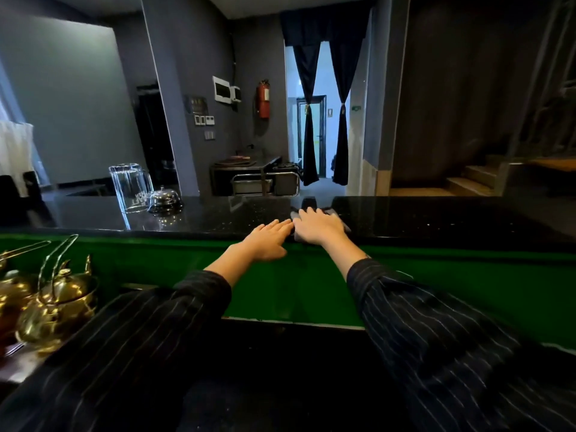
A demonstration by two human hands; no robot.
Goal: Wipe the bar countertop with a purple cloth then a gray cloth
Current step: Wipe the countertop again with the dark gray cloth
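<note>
The black speckled bar countertop (420, 219) runs across the middle of the view. A folded gray cloth (341, 220) lies on it near the front edge. My right hand (318, 227) presses flat on the cloth, fingers spread, covering most of it. My left hand (269, 240) rests flat on the counter's front edge just left of the cloth, its fingertips at the cloth's side. No purple cloth is visible.
A clear glass pitcher (129, 187) and a silver call bell (165, 199) stand on the counter's left part. Brass teapots (59, 307) sit on the lower work surface at the left. A green panel (467, 275) fronts the counter below its edge.
</note>
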